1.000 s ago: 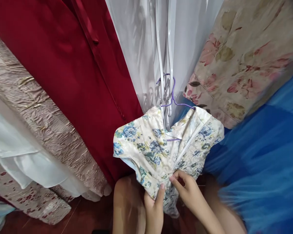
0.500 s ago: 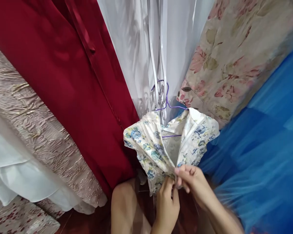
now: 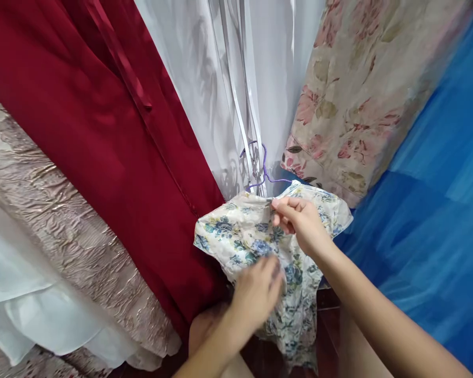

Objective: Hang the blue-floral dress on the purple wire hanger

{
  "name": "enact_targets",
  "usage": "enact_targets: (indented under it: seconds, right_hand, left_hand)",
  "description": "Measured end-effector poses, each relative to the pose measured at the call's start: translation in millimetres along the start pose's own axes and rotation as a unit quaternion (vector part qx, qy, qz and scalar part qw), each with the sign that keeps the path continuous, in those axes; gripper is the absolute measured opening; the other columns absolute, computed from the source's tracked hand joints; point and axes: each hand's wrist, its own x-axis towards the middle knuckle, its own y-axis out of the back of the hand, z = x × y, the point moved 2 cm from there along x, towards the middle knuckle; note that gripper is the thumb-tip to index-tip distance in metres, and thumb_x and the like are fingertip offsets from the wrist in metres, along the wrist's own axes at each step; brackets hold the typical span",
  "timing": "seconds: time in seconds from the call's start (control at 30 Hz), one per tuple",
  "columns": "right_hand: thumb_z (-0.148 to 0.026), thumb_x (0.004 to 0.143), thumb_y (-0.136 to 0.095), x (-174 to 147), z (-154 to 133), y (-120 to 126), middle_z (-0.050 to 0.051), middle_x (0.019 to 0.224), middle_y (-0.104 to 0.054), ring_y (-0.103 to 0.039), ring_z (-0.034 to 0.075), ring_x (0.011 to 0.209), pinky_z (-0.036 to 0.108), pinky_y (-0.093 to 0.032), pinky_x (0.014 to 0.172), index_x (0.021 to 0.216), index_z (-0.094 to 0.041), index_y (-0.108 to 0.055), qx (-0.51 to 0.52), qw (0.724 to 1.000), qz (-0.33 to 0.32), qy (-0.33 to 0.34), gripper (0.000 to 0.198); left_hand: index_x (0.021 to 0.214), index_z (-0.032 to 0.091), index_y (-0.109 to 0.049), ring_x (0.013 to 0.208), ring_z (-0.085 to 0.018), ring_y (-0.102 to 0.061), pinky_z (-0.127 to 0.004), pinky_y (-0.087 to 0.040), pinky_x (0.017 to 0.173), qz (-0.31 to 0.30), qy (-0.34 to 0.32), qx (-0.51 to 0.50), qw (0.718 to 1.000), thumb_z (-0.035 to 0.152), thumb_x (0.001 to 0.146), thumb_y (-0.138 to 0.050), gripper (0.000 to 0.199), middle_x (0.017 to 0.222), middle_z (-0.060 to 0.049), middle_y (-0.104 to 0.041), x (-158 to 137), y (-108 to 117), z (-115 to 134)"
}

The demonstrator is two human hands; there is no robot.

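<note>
A white dress with a blue floral print [image 3: 236, 231] hangs on a thin purple hanger [image 3: 265, 163] in front of me. At its neckline, my right hand [image 3: 297, 218] pinches the upper edge of the fabric between thumb and fingers. Lower down, my left hand [image 3: 258, 283] is over the front of the dress, its fingers smeared by motion, so I cannot tell whether it grips the cloth. The front of the dress looks drawn together, and its lower part hangs towards the floor.
Long garments hang all around: a red one [image 3: 114, 147], a white one [image 3: 189, 68] with white straps [image 3: 246, 105], a pink floral one [image 3: 350, 105] and a blue one [image 3: 418, 220]. Textured beige fabric [image 3: 74, 231] is at left. Dark red floor tiles [image 3: 331, 331] show below.
My right hand has risen from the lower front to the neckline with the fabric edge, covering the open V neck. My left hand has come off the lower front edge and moved slightly up.
</note>
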Motion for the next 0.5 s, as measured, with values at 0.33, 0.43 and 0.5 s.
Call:
enact_targets:
  seconds: [0.33,0.43,0.5]
  right_hand:
    - [-0.033,0.083,-0.067,0.1,6.4,5.5,-0.004,0.050,-0.061,-0.043,0.007,0.041,0.020,-0.032,0.044,0.072,-0.018,-0.058,-0.066,0.996,-0.022,0.063,0.020]
    - [-0.033,0.081,-0.067,4.3,19.5,1.8,-0.005,0.047,-0.058,-0.048,0.009,0.042,0.021,-0.035,0.046,0.071,-0.019,-0.056,-0.065,0.996,-0.007,0.067,0.020]
    - [-0.033,0.081,-0.065,4.2,31.3,-0.6,-0.004,0.046,-0.057,-0.048,0.010,0.041,0.022,-0.035,0.045,0.070,-0.019,-0.056,-0.077,0.996,-0.007,0.049,0.020]
  left_hand:
    - [0.090,0.019,-0.066,0.075,-0.015,-0.060,-0.025,-0.043,0.070,0.234,-0.124,-0.049,0.963,0.027,0.099,-0.053,0.018,0.080,-0.001,-0.065,96.2,97.0,16.3]
    - [0.089,0.018,-0.067,0.069,-0.013,-0.060,-0.023,-0.044,0.066,0.284,-0.090,-0.124,0.946,0.030,0.098,-0.057,0.017,0.074,0.000,-0.064,91.4,88.7,14.8]
    - [0.088,0.018,-0.067,0.067,-0.012,-0.061,-0.022,-0.045,0.065,0.322,-0.066,-0.170,0.929,0.030,0.097,-0.059,0.018,0.071,0.001,-0.064,89.3,87.9,11.5]
